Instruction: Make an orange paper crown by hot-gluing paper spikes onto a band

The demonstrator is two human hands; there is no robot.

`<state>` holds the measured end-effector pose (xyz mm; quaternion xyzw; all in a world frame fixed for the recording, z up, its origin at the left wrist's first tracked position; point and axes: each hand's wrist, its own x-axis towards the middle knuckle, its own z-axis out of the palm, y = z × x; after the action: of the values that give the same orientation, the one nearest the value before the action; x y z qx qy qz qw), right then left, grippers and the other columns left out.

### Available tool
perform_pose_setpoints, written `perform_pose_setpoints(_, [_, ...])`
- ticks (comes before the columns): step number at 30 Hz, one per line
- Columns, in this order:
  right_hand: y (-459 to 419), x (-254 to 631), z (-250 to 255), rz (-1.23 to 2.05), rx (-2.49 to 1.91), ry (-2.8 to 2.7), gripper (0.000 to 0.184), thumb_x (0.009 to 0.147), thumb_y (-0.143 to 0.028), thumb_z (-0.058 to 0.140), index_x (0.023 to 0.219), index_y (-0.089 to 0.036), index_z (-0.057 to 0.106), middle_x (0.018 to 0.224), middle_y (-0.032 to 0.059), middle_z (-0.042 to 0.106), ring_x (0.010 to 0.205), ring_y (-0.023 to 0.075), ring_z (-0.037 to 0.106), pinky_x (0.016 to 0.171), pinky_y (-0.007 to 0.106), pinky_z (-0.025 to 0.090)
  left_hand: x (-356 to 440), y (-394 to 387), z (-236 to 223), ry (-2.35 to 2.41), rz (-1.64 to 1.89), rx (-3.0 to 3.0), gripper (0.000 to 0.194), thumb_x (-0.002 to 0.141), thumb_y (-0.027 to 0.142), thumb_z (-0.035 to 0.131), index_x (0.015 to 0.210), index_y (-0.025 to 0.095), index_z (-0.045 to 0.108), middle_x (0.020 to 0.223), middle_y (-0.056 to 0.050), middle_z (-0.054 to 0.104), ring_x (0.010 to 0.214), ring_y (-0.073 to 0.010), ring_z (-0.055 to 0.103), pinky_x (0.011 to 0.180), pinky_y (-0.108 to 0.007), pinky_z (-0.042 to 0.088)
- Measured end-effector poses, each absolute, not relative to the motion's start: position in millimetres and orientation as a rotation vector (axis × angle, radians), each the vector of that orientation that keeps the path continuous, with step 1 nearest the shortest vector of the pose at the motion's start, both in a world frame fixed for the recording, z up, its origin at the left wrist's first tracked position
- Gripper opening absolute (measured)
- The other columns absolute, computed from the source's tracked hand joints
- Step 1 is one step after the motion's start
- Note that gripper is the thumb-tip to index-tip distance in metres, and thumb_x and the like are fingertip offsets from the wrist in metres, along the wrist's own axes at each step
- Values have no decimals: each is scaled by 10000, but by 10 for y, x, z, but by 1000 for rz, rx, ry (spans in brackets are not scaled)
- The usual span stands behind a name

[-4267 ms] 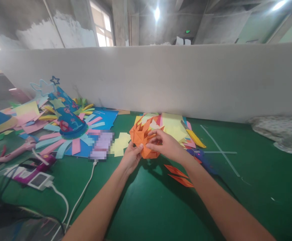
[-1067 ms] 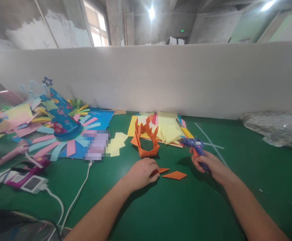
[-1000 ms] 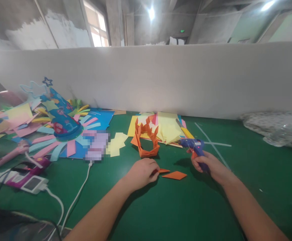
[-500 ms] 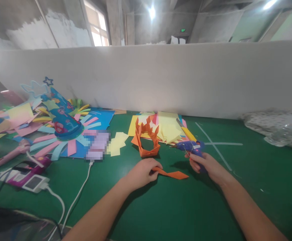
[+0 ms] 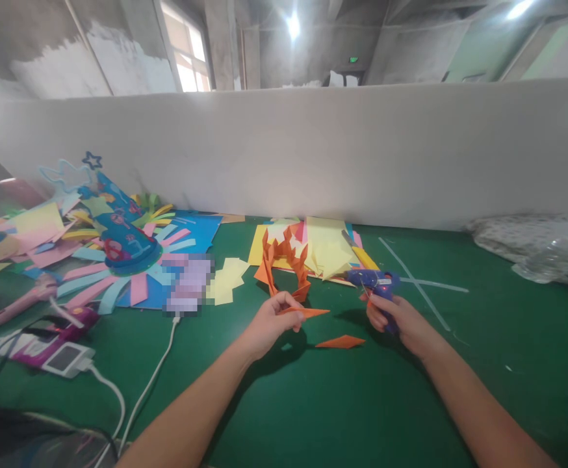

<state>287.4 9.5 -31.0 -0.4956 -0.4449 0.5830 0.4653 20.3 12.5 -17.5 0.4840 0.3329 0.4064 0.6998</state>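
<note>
Pinched in the fingers of my left hand (image 5: 271,328) is a folded orange paper piece (image 5: 317,312), its point toward the right. Another folded orange paper piece (image 5: 345,342) lies flat on the green table (image 5: 342,409), just right of and below that hand. My right hand (image 5: 395,316) is closed round the handle of a blue glue gun (image 5: 372,281), whose nozzle points left. Behind my left hand stands a ring of folded orange paper (image 5: 267,276) with spiky tips, shaped like a crown; my fingers overlap its lower edge in view.
Coloured paper sheets (image 5: 330,237) and a yellow utility knife (image 5: 364,258) lie behind the glue gun. At left are a blue party hat (image 5: 130,240), a pink glue gun (image 5: 23,302) and a power strip (image 5: 62,351) with cables. A plastic bottle (image 5: 564,250) lies at right.
My left hand has lifted one orange paper piece off the table and turned it upward, leaving the other lying there. My right hand and the glue gun have barely moved.
</note>
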Motion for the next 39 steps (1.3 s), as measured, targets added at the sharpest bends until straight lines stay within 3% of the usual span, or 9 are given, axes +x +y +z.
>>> perform_pose_setpoints(5, [74,2853,-319,1402,-1203,-1186,289,736,-427,642,776,-149,572,407,-80,366,412,88,373,453,243,295,177,126,-162,712,902,1081,267,634,278,742,768,149,551,652,44,512,549,-42,453,559,-190,362])
perform_pose_setpoints(11, [33,2822,-271,1335,-1266,-1361,273,748,-427,625,750,-162,560,403,-78,354,420,102,368,486,263,301,133,178,-208,788,930,1088,330,693,414,688,862,133,650,747,-17,597,613,-71,502,626,-220,415])
perform_pose_setpoints(18, [-3,2754,-215,1228,-1349,-1535,292,722,-450,609,734,-161,576,443,-51,422,446,113,399,493,262,322,56,205,-123,1001,950,1309,345,666,414,701,880,150,639,696,1,605,561,-79,506,585,-222,427])
perform_pose_setpoints(25, [-66,2640,-86,1150,-1535,-1738,370,721,-459,570,490,-185,476,484,-6,493,504,130,453,541,271,370,-14,166,-20,1053,936,1492,274,728,392,638,881,164,647,671,2,568,557,-81,461,531,-205,369])
perform_pose_setpoints(31, [-102,2546,-15,1102,-1567,-1698,228,624,-384,604,519,-184,571,534,9,582,539,159,518,560,276,431,-41,177,-9,1039,959,1512,256,737,380,621,865,160,635,781,-24,594,574,-77,448,533,-205,361])
perform_pose_setpoints(39, [-97,2541,-53,1019,-1523,-1773,175,644,-327,567,595,-178,646,647,28,658,632,192,593,627,279,473,-34,176,-9,1007,922,1526,236,758,383,602,838,163,633,741,-10,591,583,-84,465,555,-205,378])
